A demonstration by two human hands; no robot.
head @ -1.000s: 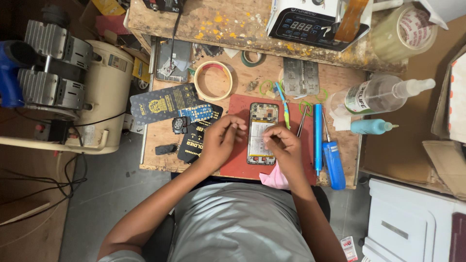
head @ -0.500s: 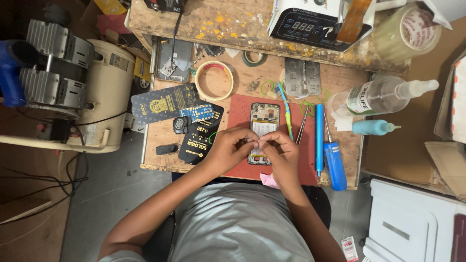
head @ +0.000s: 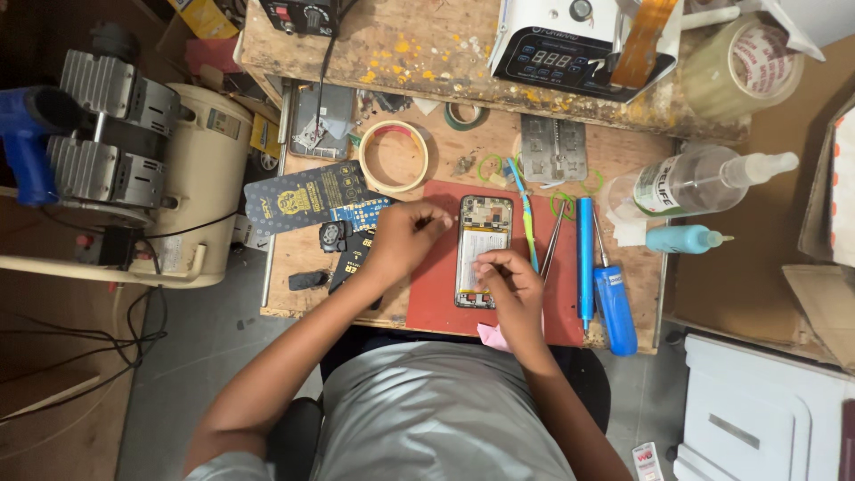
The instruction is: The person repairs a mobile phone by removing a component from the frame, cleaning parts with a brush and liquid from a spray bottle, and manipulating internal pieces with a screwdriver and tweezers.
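An opened phone [head: 484, 233], back cover off and its insides showing, lies on a red mat [head: 435, 298] on the wooden bench. My right hand [head: 509, 283] bends over the phone's lower half with its fingertips pressed on it. My left hand [head: 405, 237] rests on the mat just left of the phone's upper edge, its fingers pinched together; nothing visible sits between them. A pink cloth [head: 491, 337] peeks out under my right wrist.
Right of the phone lie a teal brush [head: 525, 212], tweezers [head: 552, 245], and two blue screwdrivers [head: 585, 258] [head: 616, 310]. A spray bottle [head: 695, 183] and small blue bottle [head: 681, 239] lie further right. A tape ring [head: 394, 157], dark packets [head: 303, 196] and a compressor [head: 134, 178] are left.
Both hands met over the phone's lower part half a second ago. My left hand has since drawn away up and to the left; my right hand stays on the phone.
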